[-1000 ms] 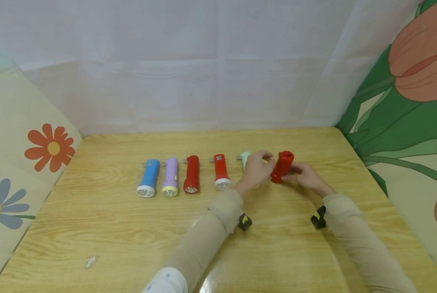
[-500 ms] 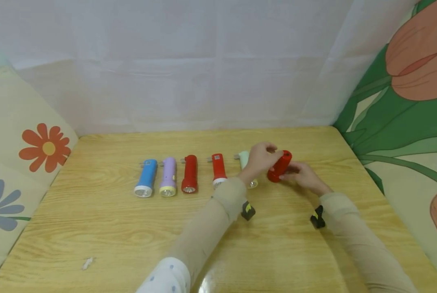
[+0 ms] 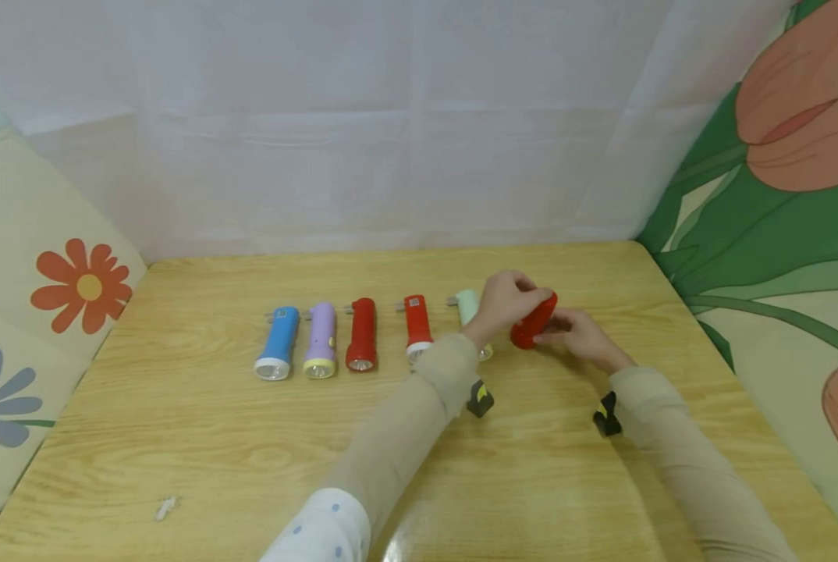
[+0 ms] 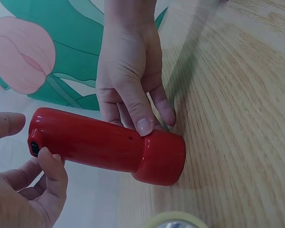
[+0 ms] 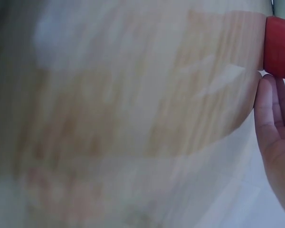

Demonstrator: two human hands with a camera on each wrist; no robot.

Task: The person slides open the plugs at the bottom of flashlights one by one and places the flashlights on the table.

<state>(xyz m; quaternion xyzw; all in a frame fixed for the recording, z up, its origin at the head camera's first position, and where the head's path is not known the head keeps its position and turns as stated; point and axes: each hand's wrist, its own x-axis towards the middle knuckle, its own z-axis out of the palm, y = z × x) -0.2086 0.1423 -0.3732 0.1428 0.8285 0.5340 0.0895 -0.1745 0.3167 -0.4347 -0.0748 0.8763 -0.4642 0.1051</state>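
A red flashlight [image 3: 534,321] stands tilted on its head on the table, tail up, at the right of the row. My right hand [image 3: 579,339] pinches it low near the head, thumb in front and other fingers behind, as the left wrist view shows. My left hand [image 3: 505,300] curls its fingers around the tail, with one fingertip [image 4: 51,161] by a small dark slot [image 4: 34,146]. Beside the left hand lies a pale green flashlight [image 3: 467,306], partly covered by that hand. The red flashlight head [image 5: 279,47] is cut off in the right wrist view.
Further left lie a red flashlight with a white rim [image 3: 417,318], an all-red one [image 3: 363,332], a purple one [image 3: 321,336] and a blue one [image 3: 281,337], with prongs out to the side. A white scrap [image 3: 165,508] lies on the wooden table [image 3: 250,453].
My left hand has moved right, onto the red flashlight's tail, which leans slightly more and is now partly covered. My right hand keeps its grip near the head. The view has shifted slightly.
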